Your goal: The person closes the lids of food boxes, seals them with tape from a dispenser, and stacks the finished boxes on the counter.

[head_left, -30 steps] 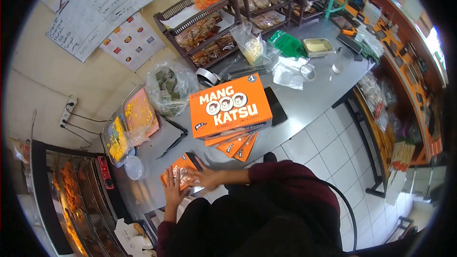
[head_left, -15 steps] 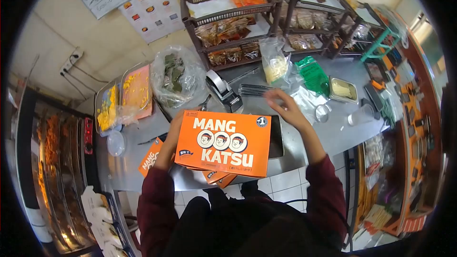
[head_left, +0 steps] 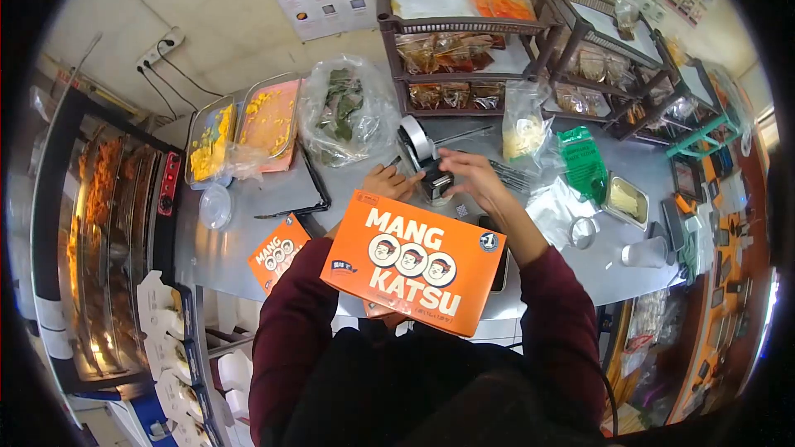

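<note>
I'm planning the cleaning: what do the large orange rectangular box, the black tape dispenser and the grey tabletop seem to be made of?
Large orange rectangular box: probably smooth printed paperboard, judging by its flat panels and crisp edges.
Black tape dispenser: likely hard, fairly glossy plastic, given its highlights, though partly hidden.
Grey tabletop: apparently metal, perhaps stainless steel, with a satin sheen and soft reflections.

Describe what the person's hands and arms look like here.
The left hand and right hand are ungloved. The left sleeve and right sleeve are plain dark maroon, with no visible markings; the right sleeve ends short of the hand. Finer details are too small to tell.
</note>
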Available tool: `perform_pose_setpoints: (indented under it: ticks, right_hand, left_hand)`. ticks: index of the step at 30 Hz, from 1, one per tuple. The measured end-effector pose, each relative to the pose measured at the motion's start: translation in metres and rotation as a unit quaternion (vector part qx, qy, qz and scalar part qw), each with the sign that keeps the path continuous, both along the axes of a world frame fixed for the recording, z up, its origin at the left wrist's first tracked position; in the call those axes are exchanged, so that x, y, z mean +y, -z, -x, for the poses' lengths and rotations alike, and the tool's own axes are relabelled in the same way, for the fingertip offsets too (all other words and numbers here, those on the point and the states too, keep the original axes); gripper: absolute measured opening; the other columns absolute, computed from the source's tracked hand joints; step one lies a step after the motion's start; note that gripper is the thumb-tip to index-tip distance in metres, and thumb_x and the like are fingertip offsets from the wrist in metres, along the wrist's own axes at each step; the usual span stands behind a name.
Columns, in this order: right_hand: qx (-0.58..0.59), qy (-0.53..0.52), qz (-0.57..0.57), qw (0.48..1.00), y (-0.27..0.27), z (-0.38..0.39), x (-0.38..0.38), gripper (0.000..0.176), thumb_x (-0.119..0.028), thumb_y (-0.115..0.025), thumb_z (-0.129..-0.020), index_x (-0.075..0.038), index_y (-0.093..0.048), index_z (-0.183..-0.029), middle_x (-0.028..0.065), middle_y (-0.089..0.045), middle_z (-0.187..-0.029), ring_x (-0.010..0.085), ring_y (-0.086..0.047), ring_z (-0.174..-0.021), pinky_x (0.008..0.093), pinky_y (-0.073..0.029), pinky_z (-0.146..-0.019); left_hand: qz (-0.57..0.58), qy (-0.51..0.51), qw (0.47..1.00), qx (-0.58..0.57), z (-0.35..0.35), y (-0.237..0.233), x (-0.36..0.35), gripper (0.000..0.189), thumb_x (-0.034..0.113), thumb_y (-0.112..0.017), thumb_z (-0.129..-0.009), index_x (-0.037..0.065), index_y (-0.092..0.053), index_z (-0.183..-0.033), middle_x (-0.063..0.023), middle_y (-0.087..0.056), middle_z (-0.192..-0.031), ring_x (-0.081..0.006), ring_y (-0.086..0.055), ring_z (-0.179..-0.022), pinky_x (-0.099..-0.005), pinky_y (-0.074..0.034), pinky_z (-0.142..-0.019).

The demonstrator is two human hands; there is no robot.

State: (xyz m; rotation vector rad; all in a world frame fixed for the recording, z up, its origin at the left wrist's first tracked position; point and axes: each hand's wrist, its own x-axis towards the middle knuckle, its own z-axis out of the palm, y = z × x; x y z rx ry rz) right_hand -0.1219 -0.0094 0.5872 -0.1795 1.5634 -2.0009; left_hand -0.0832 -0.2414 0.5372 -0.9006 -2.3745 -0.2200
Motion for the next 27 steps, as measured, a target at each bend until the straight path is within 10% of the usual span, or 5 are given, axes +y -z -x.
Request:
perform_pose_setpoints:
  ticks: [8, 11, 12, 18, 27]
  right_hand:
    - [0.547, 0.122, -0.497, 0.663, 0.050, -0.023, 0.030, 0.010, -0.006, -0.065, -0.069, -0.004, -0.069, -0.078, 0.0152, -0.053, -0.122, 0.0313, -0.053, -0.109, 0.0389, -0.042, -0.093]
    - [0.407, 0.113, -0.644, 0.637, 0.009, -0.006, 0.104, 0.022, -0.004, -0.056, -0.071, -0.003, -0.067, -0.090, 0.0152, -0.064, -0.092, 0.0267, -0.063, -0.080, 0.0364, -0.052, -0.070]
    - [0.252, 0.272, -0.373, 0.850, -0.017, -0.021, 0.135, 0.030, -0.001, -0.054, -0.071, -0.001, -0.067, -0.098, 0.0127, -0.066, -0.090, 0.0200, -0.064, -0.073, 0.0311, -0.053, -0.061]
    - [0.482, 0.644, -0.171, 0.568, -0.173, -0.207, 0.143, 0.018, -0.008, -0.059, -0.084, 0.004, -0.064, -0.097, 0.0073, -0.060, -0.072, 0.0128, -0.054, -0.059, 0.0225, -0.042, -0.048]
    - [0.479, -0.116, -0.065, 0.867, -0.144, -0.279, -0.169, 0.012, -0.008, -0.064, -0.080, 0.001, -0.065, -0.073, 0.0071, -0.060, -0.062, 0.0136, -0.052, -0.045, 0.0264, -0.038, -0.044]
  left_hand:
    - [0.142, -0.036, 0.989, -0.019, -0.005, 0.000, -0.004, 0.048, 0.025, -0.057, -0.078, 0.013, -0.056, -0.125, 0.0043, -0.059, -0.074, -0.0135, -0.051, -0.073, -0.0325, -0.037, -0.069]
    - [0.066, -0.011, 0.992, -0.103, -0.009, -0.016, -0.015, 0.040, 0.028, -0.057, -0.081, 0.014, -0.060, -0.118, -0.0059, -0.061, -0.097, -0.0247, -0.053, -0.091, -0.0395, -0.039, -0.080]
    - [0.041, 0.000, 0.992, -0.121, -0.015, -0.024, -0.032, 0.038, 0.029, -0.057, -0.082, 0.014, -0.062, -0.116, -0.0093, -0.062, -0.104, -0.0285, -0.053, -0.097, -0.0419, -0.039, -0.084]
    - [-0.187, -0.193, 0.935, -0.233, -0.172, -0.062, -0.180, 0.082, 0.050, -0.074, -0.067, 0.015, -0.044, -0.135, -0.0162, -0.042, -0.135, -0.0371, -0.032, -0.128, -0.0517, -0.023, -0.105]
    - [-0.028, -0.321, 0.918, -0.230, -0.260, 0.011, -0.216, 0.087, 0.062, -0.050, -0.080, 0.016, -0.018, -0.147, -0.0279, -0.014, -0.147, -0.0491, -0.014, -0.134, -0.0744, -0.006, -0.098]
